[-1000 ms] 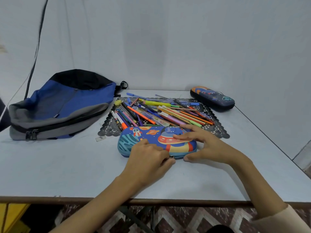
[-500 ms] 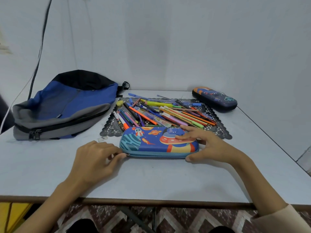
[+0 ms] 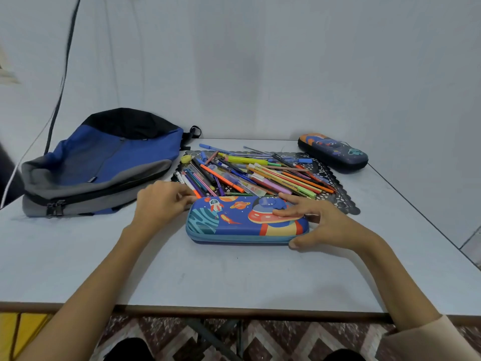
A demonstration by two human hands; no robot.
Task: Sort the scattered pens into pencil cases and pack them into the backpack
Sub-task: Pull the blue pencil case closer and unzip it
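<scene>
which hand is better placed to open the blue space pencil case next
Left, probably: the left hand pinches at the far left corner of the pencil case, by the seam, while the right hand lies flat across its right end, thumb at the front edge, steadying it.

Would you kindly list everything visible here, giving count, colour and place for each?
backpack: one, blue, grey and black, at table's left
pens: a pile too dense to count, mixed colours, on the mat
lace mat: one, black, under the pens
blue pencil case: one, space print, lid down, nearest the person
dark pencil case: one, navy with orange, far right corner
table: one, pale grey, under everything
cable: one, dark, hanging by the left wall
left hand: fingers curled at blue pencil case's far left corner
right hand: fingers flat on its right end
</scene>
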